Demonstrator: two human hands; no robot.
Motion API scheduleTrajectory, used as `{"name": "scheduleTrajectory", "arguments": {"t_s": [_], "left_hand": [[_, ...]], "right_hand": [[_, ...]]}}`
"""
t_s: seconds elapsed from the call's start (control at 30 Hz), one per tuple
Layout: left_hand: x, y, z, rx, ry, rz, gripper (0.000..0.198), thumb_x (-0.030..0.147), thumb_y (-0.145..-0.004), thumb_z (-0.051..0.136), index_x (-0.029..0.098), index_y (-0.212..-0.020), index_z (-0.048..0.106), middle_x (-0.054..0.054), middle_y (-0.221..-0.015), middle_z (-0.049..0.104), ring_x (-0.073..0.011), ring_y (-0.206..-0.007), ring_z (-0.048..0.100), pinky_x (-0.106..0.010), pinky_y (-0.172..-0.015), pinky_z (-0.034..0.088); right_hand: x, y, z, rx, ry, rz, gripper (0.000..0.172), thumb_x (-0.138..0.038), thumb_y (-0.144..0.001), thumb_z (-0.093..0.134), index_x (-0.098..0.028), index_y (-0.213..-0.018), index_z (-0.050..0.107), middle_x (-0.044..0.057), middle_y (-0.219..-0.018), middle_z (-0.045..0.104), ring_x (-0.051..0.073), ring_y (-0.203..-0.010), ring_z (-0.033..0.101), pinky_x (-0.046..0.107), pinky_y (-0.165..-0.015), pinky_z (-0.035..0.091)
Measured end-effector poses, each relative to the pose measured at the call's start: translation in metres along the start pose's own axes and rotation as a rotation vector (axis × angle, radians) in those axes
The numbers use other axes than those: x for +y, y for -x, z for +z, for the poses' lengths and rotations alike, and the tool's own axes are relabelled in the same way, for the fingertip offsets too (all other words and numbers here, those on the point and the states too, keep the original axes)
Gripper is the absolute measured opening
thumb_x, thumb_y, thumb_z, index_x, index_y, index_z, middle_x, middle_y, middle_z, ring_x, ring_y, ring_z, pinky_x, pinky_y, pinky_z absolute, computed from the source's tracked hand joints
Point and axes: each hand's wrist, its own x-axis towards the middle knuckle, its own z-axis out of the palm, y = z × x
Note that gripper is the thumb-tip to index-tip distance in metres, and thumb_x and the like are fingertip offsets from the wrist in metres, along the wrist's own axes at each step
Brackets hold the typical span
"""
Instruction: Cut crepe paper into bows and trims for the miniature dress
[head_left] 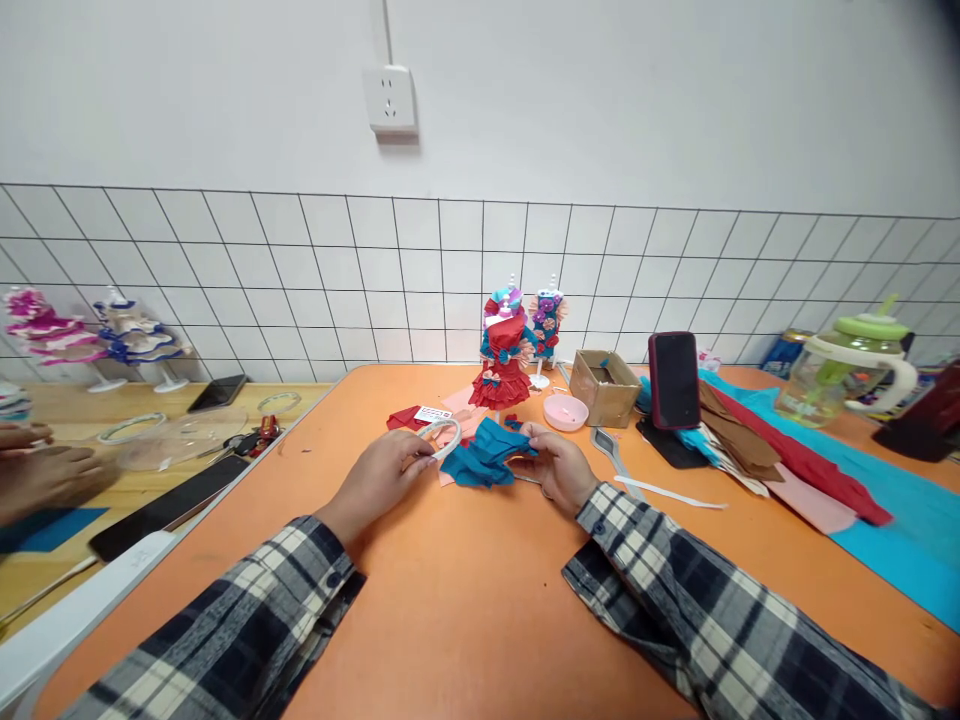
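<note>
In the middle of the orange table, a ruffled piece of blue crepe paper (487, 455) is pinched at its right edge by my right hand (561, 465). A thin metallic thing, mostly hidden, shows under that hand. My left hand (382, 475) is closed on a thin ring-shaped roll of white tape (448, 447), which touches or overlaps the blue paper's left side. Behind the paper lie pink and red paper scraps and a small white label (433, 414). Just beyond stands a small dress form in a red ruffled paper dress (504, 365).
Another dress form (547, 325), a pink bowl (565, 411), a cardboard box (604, 388) and a propped phone (674, 380) stand at the back. Coloured paper sheets (900, 520) and a jug (844, 370) lie right. Another person's hands (49, 470) are at the left table.
</note>
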Motion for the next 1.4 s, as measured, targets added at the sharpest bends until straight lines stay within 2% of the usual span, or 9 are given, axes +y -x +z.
{"name": "scheduleTrajectory", "arguments": {"t_s": [0.37, 0.57, 0.77, 0.87, 0.93, 1.0, 1.07, 1.2, 1.4], "left_hand": [[0.033, -0.001, 0.019, -0.159, -0.192, 0.221, 0.033, 0.036, -0.096, 0.04, 0.026, -0.111, 0.067, -0.008, -0.093, 0.067, -0.0232, -0.088, 0.057, -0.035, -0.076, 0.042], [0.018, -0.004, 0.024, -0.169, -0.274, 0.146, 0.036, 0.036, -0.097, 0.037, 0.029, -0.114, 0.068, -0.01, -0.097, 0.064, -0.0241, -0.088, 0.056, -0.036, -0.075, 0.042], [0.032, 0.003, 0.011, 0.017, 0.082, 0.12, 0.047, 0.042, -0.096, 0.036, 0.023, -0.137, 0.047, -0.014, -0.123, 0.055, -0.0285, -0.116, 0.048, -0.044, -0.1, 0.037], [0.065, 0.012, 0.008, -0.086, 0.454, 0.257, 0.071, 0.065, -0.087, 0.037, 0.021, -0.142, 0.039, -0.015, -0.145, 0.04, -0.0343, -0.134, 0.033, -0.049, -0.109, 0.027], [0.085, 0.016, 0.012, -0.17, 0.592, 0.194, 0.084, 0.068, -0.075, 0.056, 0.018, -0.14, 0.041, -0.016, -0.136, 0.051, -0.0359, -0.126, 0.043, -0.047, -0.104, 0.035], [0.096, 0.016, 0.018, -0.266, 0.641, 0.07, 0.051, 0.056, -0.081, 0.057, 0.019, -0.116, 0.063, -0.01, -0.11, 0.067, -0.0291, -0.103, 0.059, -0.039, -0.093, 0.045], [0.096, 0.015, 0.021, -0.236, 0.682, -0.068, 0.038, 0.052, -0.084, 0.055, 0.017, -0.091, 0.07, -0.006, -0.091, 0.07, -0.024, -0.086, 0.062, -0.034, -0.082, 0.048], [0.079, 0.012, 0.016, -0.341, 1.061, -0.337, 0.043, 0.051, -0.073, 0.069, 0.015, -0.096, 0.069, -0.005, -0.086, 0.071, -0.02, -0.073, 0.063, -0.028, -0.067, 0.049], [0.077, 0.018, 0.004, -0.574, 1.435, -0.729, 0.038, 0.048, -0.068, 0.076, 0.012, -0.078, 0.071, -0.009, -0.072, 0.073, -0.0178, -0.06, 0.065, -0.027, -0.061, 0.052]], "right_hand": [[-0.018, 0.026, -0.017, 0.088, -0.213, -0.02, 0.007, -0.024, -0.064, 0.05, -0.021, -0.066, 0.044, -0.002, -0.053, 0.043, 0.015, -0.054, 0.045, 0.031, -0.062, 0.043], [-0.027, 0.031, -0.012, 0.137, -0.31, 0.068, 0.01, -0.029, -0.061, 0.049, -0.023, -0.067, 0.042, -0.005, -0.043, 0.037, 0.016, -0.047, 0.043, 0.035, -0.06, 0.046], [-0.023, 0.036, -0.011, -0.32, -0.252, 0.222, 0.016, -0.03, -0.056, 0.048, -0.023, -0.061, 0.034, -0.009, -0.028, 0.025, 0.012, -0.032, 0.032, 0.03, -0.048, 0.044], [-0.018, 0.039, -0.006, -0.489, -0.214, 0.284, 0.018, -0.031, -0.057, 0.048, -0.023, -0.064, 0.034, -0.008, -0.03, 0.032, 0.013, -0.032, 0.037, 0.029, -0.044, 0.044], [-0.018, 0.039, -0.004, -0.505, -0.201, 0.268, 0.018, -0.031, -0.058, 0.048, -0.023, -0.065, 0.034, -0.006, -0.032, 0.035, 0.015, -0.035, 0.041, 0.028, -0.042, 0.043], [-0.021, 0.038, -0.004, -0.453, -0.209, 0.221, 0.017, -0.03, -0.058, 0.047, -0.023, -0.065, 0.033, -0.006, -0.034, 0.034, 0.014, -0.037, 0.041, 0.025, -0.04, 0.039], [-0.025, 0.035, -0.007, -0.342, -0.231, 0.147, 0.017, -0.028, -0.059, 0.047, -0.022, -0.063, 0.032, -0.007, -0.036, 0.029, 0.012, -0.036, 0.035, 0.021, -0.038, 0.033], [-0.025, 0.027, -0.014, -0.071, -0.137, 0.096, 0.015, -0.024, -0.061, 0.053, -0.021, -0.065, 0.038, -0.009, -0.041, 0.026, 0.008, -0.038, 0.028, 0.019, -0.039, 0.029], [-0.015, 0.023, -0.013, 0.078, -0.048, 0.139, 0.024, -0.042, -0.076, 0.057, -0.018, -0.081, 0.056, 0.001, -0.066, 0.058, 0.014, -0.057, 0.054, 0.021, -0.045, 0.044]]}}
